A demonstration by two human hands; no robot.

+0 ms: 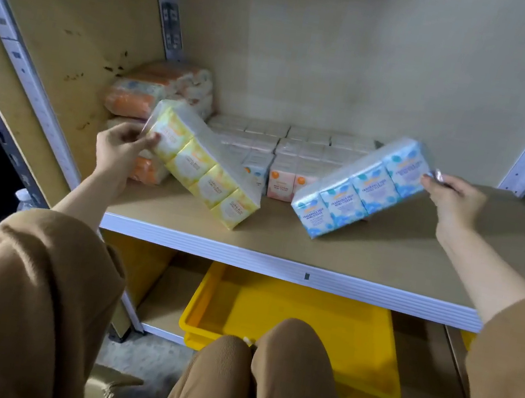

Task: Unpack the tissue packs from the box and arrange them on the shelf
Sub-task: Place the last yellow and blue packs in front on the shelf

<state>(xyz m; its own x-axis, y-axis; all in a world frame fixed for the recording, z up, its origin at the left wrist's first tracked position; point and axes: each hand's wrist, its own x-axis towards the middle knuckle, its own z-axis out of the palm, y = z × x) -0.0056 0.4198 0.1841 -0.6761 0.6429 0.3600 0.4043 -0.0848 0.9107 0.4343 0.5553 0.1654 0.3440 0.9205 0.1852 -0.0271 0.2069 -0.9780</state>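
Brown sleeves (pixel 30 292) nearest; left grip (pixel 121 144) closed around yellow pack (pixel 203 171), right grip (pixel 452 199) pinching blue pack (pixel 359 190).

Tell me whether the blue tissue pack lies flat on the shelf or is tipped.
Tipped. The blue tissue pack slants, its lower end on the shelf, its upper end raised in the right hand.
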